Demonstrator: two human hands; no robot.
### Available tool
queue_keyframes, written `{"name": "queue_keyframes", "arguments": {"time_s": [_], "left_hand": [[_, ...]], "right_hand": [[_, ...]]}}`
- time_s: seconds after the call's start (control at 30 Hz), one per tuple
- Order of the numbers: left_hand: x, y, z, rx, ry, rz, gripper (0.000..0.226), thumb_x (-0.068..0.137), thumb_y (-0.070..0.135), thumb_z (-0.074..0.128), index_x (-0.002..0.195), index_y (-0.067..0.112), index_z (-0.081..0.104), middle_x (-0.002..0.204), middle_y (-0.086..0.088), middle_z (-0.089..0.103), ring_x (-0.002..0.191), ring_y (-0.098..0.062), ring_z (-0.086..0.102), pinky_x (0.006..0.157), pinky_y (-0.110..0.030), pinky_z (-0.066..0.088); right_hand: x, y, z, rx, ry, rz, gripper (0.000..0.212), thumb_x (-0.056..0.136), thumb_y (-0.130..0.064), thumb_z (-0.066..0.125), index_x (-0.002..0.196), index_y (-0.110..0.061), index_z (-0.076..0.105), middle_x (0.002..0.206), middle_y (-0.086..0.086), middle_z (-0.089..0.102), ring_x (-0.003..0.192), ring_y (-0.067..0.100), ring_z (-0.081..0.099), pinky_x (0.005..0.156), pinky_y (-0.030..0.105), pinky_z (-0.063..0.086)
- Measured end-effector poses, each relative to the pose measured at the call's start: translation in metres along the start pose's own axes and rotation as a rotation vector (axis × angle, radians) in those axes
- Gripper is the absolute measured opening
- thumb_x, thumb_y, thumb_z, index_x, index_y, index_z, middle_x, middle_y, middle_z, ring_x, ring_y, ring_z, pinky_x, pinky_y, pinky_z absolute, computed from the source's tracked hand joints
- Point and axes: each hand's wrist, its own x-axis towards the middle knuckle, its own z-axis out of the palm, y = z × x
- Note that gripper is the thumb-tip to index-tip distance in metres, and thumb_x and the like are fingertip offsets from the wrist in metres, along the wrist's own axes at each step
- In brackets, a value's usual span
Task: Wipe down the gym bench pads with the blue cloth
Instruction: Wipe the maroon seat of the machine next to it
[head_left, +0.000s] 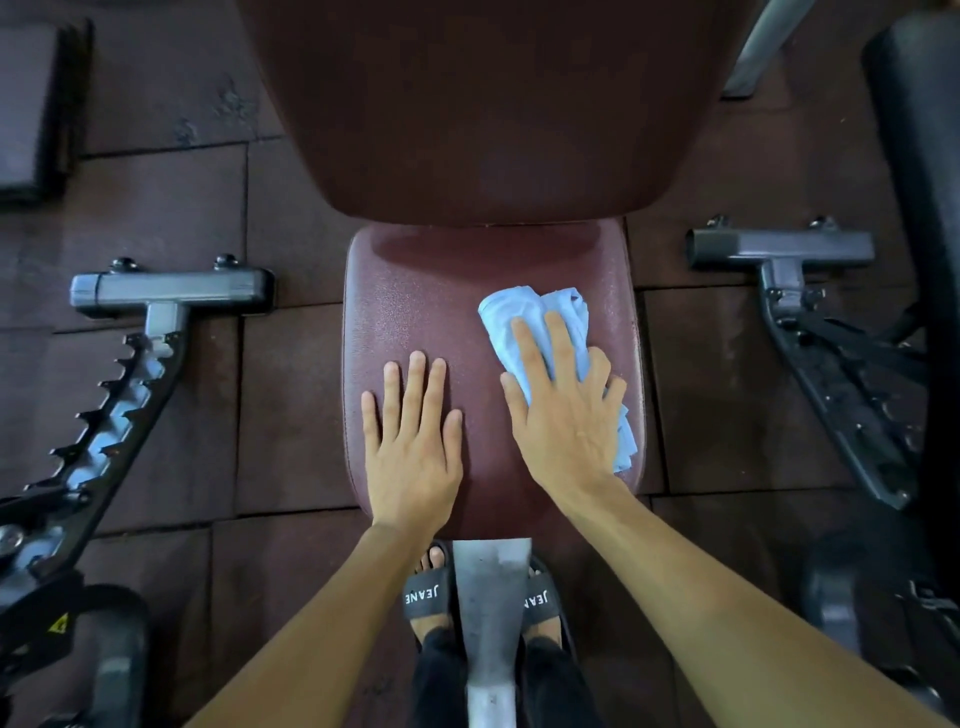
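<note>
**Wiping the seat pad, right side first**

I have my right hand (569, 410) pressed flat on the bunched pale blue cloth (540, 332), fingers spread wide over it, pinning it to the right half of the maroon vinyl seat pad (415, 291). My left hand (413, 441) lies open and empty on the pad's near left part, bracing me.

To do this well, I judge I should keep even palm pressure, sweep in overlapping strokes from right to left, and lift the left hand so nothing is missed. The larger maroon back pad (483, 114) at the far side looks not yet reached.

Dark rubber floor tiles (171, 218) surround the bench, with grey metal adjustment brackets (171, 293) left and right.
</note>
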Motion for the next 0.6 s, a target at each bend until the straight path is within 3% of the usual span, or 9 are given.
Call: {"name": "queue_keyframes", "arguments": {"time_s": [0.17,0.3,0.43,0.6], "left_hand": [[0.0,0.0,-0.012,-0.069,-0.06,-0.002,0.054,0.103,0.044,0.023,0.155,0.027,0.022,0.163,0.007,0.013,0.152,-0.018,0.003,0.123,-0.042,0.001],[-0.013,-0.011,-0.041,-0.091,-0.099,-0.081,0.059,0.101,0.049,0.014,0.154,0.027,0.024,0.163,0.008,0.015,0.152,-0.016,0.003,0.123,-0.04,0.0],[-0.041,-0.046,-0.088,-0.117,-0.056,-0.251,0.062,0.099,0.051,0.014,0.152,0.024,0.031,0.161,0.005,0.025,0.151,-0.017,0.012,0.123,-0.042,0.006],[-0.098,-0.109,-0.161,-0.14,0.04,-0.485,0.064,0.097,0.053,0.012,0.151,0.026,0.034,0.159,0.007,0.029,0.15,-0.016,0.017,0.123,-0.04,0.01]], "right_hand": [[0.004,0.004,-0.005,0.115,-0.015,0.01,0.047,0.101,-0.039,0.044,0.147,-0.033,0.041,0.157,-0.002,0.038,0.093,0.033,0.05,0.077,0.047,0.047],[0.002,-0.009,-0.027,0.325,-0.105,0.051,0.052,0.099,-0.045,0.026,0.147,-0.035,0.042,0.155,-0.003,0.037,0.097,0.033,0.048,0.083,0.05,0.047],[-0.011,-0.06,-0.06,0.601,-0.28,-0.047,0.051,0.1,-0.05,0.023,0.148,-0.047,0.036,0.158,-0.015,0.027,0.109,0.028,0.043,0.099,0.038,0.035],[-0.045,-0.164,-0.104,0.735,-0.481,-0.246,0.042,0.105,-0.045,0.031,0.147,-0.052,0.035,0.157,-0.025,0.023,0.121,0.018,0.037,0.099,0.027,0.022]]}}
